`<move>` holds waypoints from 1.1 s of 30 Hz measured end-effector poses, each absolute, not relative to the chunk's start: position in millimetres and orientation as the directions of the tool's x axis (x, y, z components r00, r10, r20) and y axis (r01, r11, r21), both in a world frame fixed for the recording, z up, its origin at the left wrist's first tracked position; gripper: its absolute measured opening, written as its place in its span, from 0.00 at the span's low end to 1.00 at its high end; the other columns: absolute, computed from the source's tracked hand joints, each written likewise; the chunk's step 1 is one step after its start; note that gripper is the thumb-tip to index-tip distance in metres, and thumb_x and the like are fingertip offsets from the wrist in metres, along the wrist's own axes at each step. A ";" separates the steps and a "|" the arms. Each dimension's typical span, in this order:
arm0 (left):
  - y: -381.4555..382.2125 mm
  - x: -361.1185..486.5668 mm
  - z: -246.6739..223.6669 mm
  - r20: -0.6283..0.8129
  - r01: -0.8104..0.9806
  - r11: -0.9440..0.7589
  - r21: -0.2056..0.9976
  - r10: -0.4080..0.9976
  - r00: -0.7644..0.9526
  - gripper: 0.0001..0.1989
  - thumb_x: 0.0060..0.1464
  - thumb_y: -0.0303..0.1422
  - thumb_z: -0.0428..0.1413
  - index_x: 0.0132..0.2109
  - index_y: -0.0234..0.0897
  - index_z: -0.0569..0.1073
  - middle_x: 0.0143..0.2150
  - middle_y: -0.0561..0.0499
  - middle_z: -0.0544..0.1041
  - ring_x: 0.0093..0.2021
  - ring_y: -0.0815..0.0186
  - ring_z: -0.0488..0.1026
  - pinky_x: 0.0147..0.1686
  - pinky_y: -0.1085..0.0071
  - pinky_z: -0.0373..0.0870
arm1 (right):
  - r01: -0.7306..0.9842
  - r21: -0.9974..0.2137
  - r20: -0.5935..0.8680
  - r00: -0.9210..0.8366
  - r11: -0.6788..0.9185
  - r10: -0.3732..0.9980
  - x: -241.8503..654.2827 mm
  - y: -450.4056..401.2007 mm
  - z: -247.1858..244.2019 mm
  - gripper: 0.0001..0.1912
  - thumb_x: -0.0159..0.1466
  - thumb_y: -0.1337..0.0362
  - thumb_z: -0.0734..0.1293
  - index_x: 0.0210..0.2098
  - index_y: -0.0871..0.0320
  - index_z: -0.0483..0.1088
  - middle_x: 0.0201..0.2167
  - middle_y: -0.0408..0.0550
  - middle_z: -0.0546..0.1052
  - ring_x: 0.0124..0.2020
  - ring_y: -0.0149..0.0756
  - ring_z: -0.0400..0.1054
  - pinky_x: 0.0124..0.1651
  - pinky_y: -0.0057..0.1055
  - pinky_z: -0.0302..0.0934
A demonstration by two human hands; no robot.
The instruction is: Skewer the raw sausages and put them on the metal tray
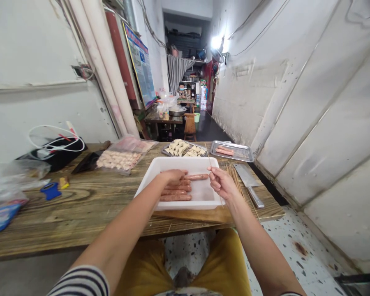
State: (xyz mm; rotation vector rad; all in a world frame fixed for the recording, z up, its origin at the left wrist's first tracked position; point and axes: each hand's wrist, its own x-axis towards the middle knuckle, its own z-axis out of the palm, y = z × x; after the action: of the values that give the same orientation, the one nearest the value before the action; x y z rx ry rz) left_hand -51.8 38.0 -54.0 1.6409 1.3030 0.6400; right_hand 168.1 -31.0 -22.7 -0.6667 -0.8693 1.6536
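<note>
A deep white plastic tray (pixel 185 204) stands before me with several pinkish-brown sausages (pixel 176 198) lying side by side at its left. My left hand (pixel 173 176) reaches into it, fingers closed round the left end of one sausage (pixel 199 177), whose right part sticks out toward my other hand. Over the tray's right side, my right hand (pixel 221 183) pinches a thin wooden skewer (pixel 208 156) held nearly upright. The skewer's top rises above the fingers and its lower end shows below the hand. My left fingertips are partly hidden.
Right of the tray lie loose skewers (pixel 233 174) and a cleaver (pixel 246 176). Behind are a metal tray of sausages (pixel 247 153) and a tray of pale triangular pieces (pixel 185 154). A bag of pale lumps (pixel 119 159) lies left. A person (pixel 181 93) sits far back.
</note>
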 end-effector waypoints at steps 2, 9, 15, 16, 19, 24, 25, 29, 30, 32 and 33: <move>42.9 -56.2 -46.9 -0.163 0.437 -0.008 0.900 0.921 0.353 0.12 0.44 0.39 0.60 0.35 0.37 0.75 0.35 0.42 0.79 0.32 0.58 0.74 0.34 0.68 0.66 | -0.544 -0.829 0.010 -0.242 -0.127 0.970 167.6 -31.3 -22.5 0.09 0.53 0.64 0.69 0.33 0.60 0.70 0.16 0.35 0.68 0.07 0.17 0.46 0.09 0.17 0.38; 38.8 -55.4 -21.3 -0.155 0.121 0.109 0.987 0.856 0.492 0.11 0.47 0.39 0.61 0.31 0.35 0.71 0.24 0.50 0.73 0.24 0.65 0.70 0.27 0.72 0.66 | -0.459 -0.886 0.001 -0.149 -0.068 0.989 166.1 -33.7 -18.0 0.11 0.52 0.61 0.69 0.32 0.60 0.69 0.13 0.33 0.67 0.06 0.18 0.47 0.08 0.17 0.38; 40.5 -49.6 -7.5 -0.261 -0.479 0.450 0.753 0.874 0.411 0.17 0.54 0.44 0.54 0.31 0.33 0.66 0.25 0.49 0.69 0.16 0.74 0.63 0.17 0.76 0.63 | -0.306 -0.951 0.065 -0.045 0.048 0.997 138.6 -73.9 -14.7 0.09 0.57 0.60 0.65 0.27 0.59 0.66 0.08 0.33 0.64 0.05 0.20 0.47 0.09 0.18 0.35; 42.5 -50.1 -6.3 -0.254 -0.535 0.438 0.722 0.888 0.384 0.18 0.55 0.46 0.51 0.31 0.33 0.65 0.24 0.50 0.68 0.16 0.74 0.61 0.15 0.78 0.60 | -0.225 -0.972 0.071 -0.047 0.059 0.996 131.3 -83.2 -16.3 0.09 0.58 0.60 0.64 0.27 0.59 0.66 0.08 0.33 0.64 0.06 0.20 0.48 0.09 0.18 0.36; 47.2 -51.6 -3.6 -0.188 -0.698 0.332 0.635 0.942 0.277 0.19 0.60 0.46 0.44 0.34 0.33 0.66 0.23 0.50 0.67 0.17 0.72 0.63 0.12 0.81 0.55 | 0.016 -0.992 0.125 0.006 0.125 0.992 111.9 -105.0 -24.9 0.08 0.59 0.61 0.62 0.29 0.59 0.68 0.09 0.32 0.62 0.09 0.22 0.51 0.13 0.19 0.43; 50.4 -52.1 -1.2 -0.264 -0.847 0.299 0.441 0.944 0.196 0.16 0.63 0.39 0.42 0.33 0.33 0.64 0.21 0.52 0.63 0.16 0.75 0.60 0.13 0.82 0.56 | 0.335 -0.898 0.280 -0.062 0.285 0.958 98.2 -114.2 -39.8 0.16 0.62 0.62 0.59 0.42 0.62 0.73 0.20 0.44 0.75 0.21 0.33 0.68 0.23 0.26 0.59; 51.1 -52.5 -1.4 -0.275 -0.859 0.287 0.424 0.944 0.180 0.15 0.63 0.38 0.42 0.31 0.33 0.64 0.20 0.53 0.62 0.16 0.75 0.59 0.13 0.83 0.56 | 0.372 -0.873 0.311 -0.078 0.317 0.947 96.9 -113.7 -41.3 0.16 0.62 0.62 0.59 0.42 0.62 0.74 0.27 0.48 0.79 0.27 0.36 0.71 0.29 0.28 0.63; 52.5 -53.9 -2.6 -0.297 -0.880 0.252 0.401 0.945 0.136 0.16 0.63 0.35 0.43 0.27 0.35 0.60 0.18 0.57 0.57 0.14 0.77 0.55 0.12 0.83 0.53 | 0.424 -0.839 0.321 -0.118 0.340 0.940 90.4 -111.3 -41.9 0.18 0.64 0.62 0.57 0.44 0.62 0.75 0.41 0.54 0.80 0.41 0.43 0.74 0.45 0.36 0.65; 52.2 -53.9 -2.6 -0.300 -0.884 0.244 0.399 0.946 0.126 0.16 0.63 0.35 0.43 0.26 0.35 0.59 0.18 0.57 0.56 0.14 0.77 0.54 0.12 0.83 0.53 | 0.434 -0.838 0.308 -0.122 0.330 0.943 88.5 -111.0 -41.5 0.18 0.64 0.62 0.57 0.44 0.63 0.74 0.41 0.55 0.79 0.42 0.44 0.74 0.46 0.37 0.65; 50.8 -53.2 -1.9 -0.302 -0.889 0.234 0.394 0.946 0.115 0.17 0.63 0.35 0.42 0.25 0.36 0.57 0.17 0.57 0.56 0.14 0.76 0.55 0.12 0.83 0.53 | 0.454 -0.832 0.297 -0.123 0.320 0.947 85.2 -110.6 -40.5 0.20 0.64 0.62 0.56 0.45 0.64 0.74 0.42 0.57 0.79 0.42 0.45 0.74 0.46 0.38 0.65; 49.9 -52.6 -1.2 -0.302 -0.891 0.232 0.391 0.946 0.114 0.17 0.63 0.35 0.42 0.25 0.36 0.57 0.17 0.57 0.56 0.14 0.77 0.55 0.12 0.83 0.53 | 0.463 -0.827 0.297 -0.124 0.319 0.947 84.0 -110.6 -40.0 0.20 0.64 0.62 0.56 0.46 0.65 0.74 0.42 0.58 0.79 0.42 0.45 0.74 0.46 0.38 0.65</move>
State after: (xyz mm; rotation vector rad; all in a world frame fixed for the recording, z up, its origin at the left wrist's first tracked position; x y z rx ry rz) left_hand -52.6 49.9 -1.2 0.1224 0.5460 1.3518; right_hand 84.0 -110.6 -40.0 -1.2729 -1.7345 0.7146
